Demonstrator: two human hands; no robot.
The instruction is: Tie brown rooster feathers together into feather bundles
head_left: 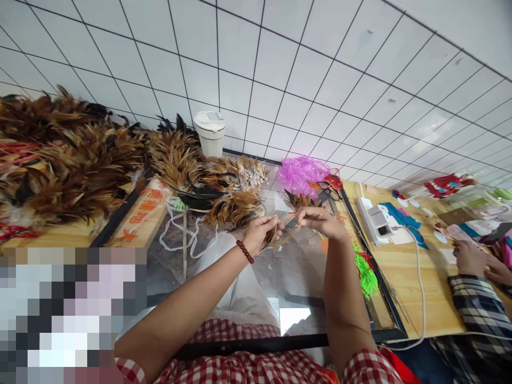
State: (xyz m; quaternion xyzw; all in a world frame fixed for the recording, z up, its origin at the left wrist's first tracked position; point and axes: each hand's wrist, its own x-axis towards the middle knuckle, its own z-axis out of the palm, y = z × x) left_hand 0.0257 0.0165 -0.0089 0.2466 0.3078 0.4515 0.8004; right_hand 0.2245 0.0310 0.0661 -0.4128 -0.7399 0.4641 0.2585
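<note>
Above the glass-topped table, my left hand, with a dark red bead bracelet at its wrist, is closed around a small bunch of brown feathers. Part of that bunch is hidden by the fingers. My right hand is pinched a short way to the right. From its fingertips a thin tan strand runs toward the left hand. A larger clump of brown feathers lies just beyond my left hand, and a few darker feathers lie behind my right.
Piles of feathers cover the left side. A white lidded cup and a purple plastic bag stand by the tiled wall. At right are green tassels, a power strip with a cable and another person's hands.
</note>
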